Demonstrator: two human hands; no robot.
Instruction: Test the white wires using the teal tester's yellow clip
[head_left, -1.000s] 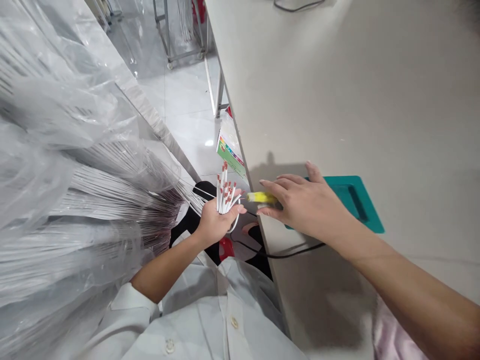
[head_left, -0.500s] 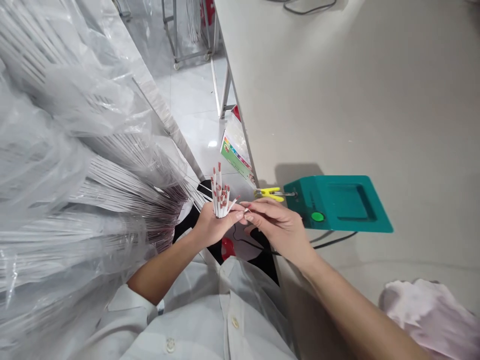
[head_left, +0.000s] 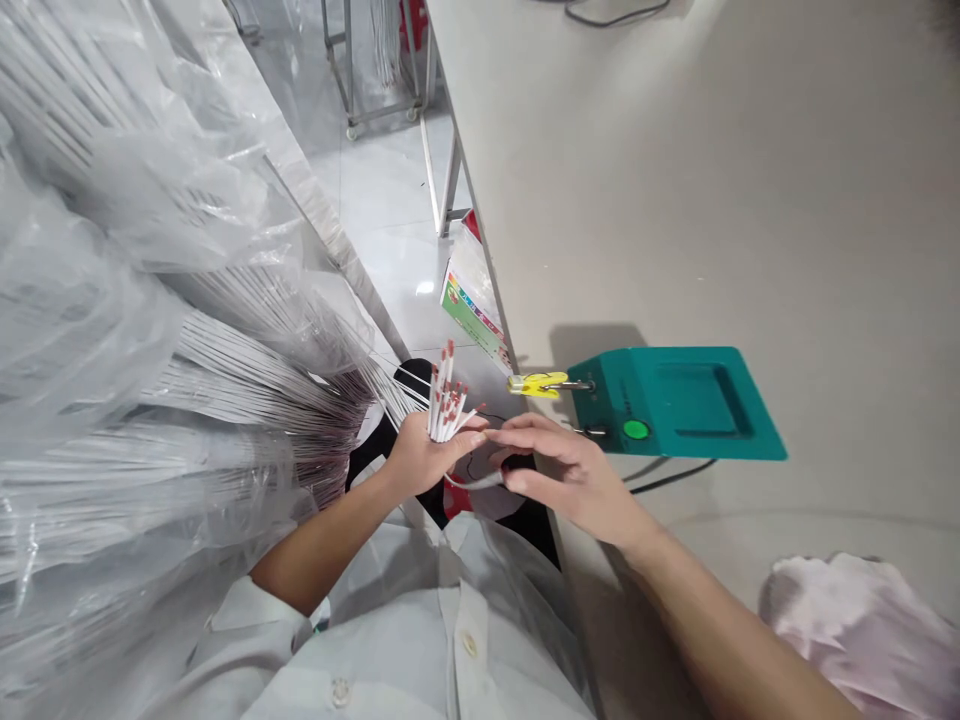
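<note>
Left hand (head_left: 420,455): wrapped round a bunch of white wires (head_left: 444,428); pressed snug, likely to stop any slipping out
White wires: in the left hand; standing up past the thumb in a small fan; likely held low to leave the red tips (head_left: 451,400) free and easy to see
Right hand (head_left: 559,455): reaching in over the table edge; fingertips close to the left thumb, own thumb held apart and lower; cannot tell if pinching anything
Loop (head_left: 476,484): pale, blurry and bent; hanging under the left hand and running to the right thumb; cannot tell if held there
Green box (head_left: 637,385): flat on the table (head_left: 712,200); near the edge, perhaps for a short reach; round green button (head_left: 637,430) on top, facing up
Yellow clip (head_left: 538,384): on a metal rod (head_left: 574,385) at the side of the box; pointing over to the wires, just past the fingers
Black cord (head_left: 675,477): lying on the table below the box
Big bundles (head_left: 240,380): piled at the left side, partly under clear plastic (head_left: 135,220); perhaps covered to keep tidy
Pink cloth (head_left: 847,615): crumpled on the table, well apart from the box
Card (head_left: 471,322): bright and tilted, beside the table edge
</note>
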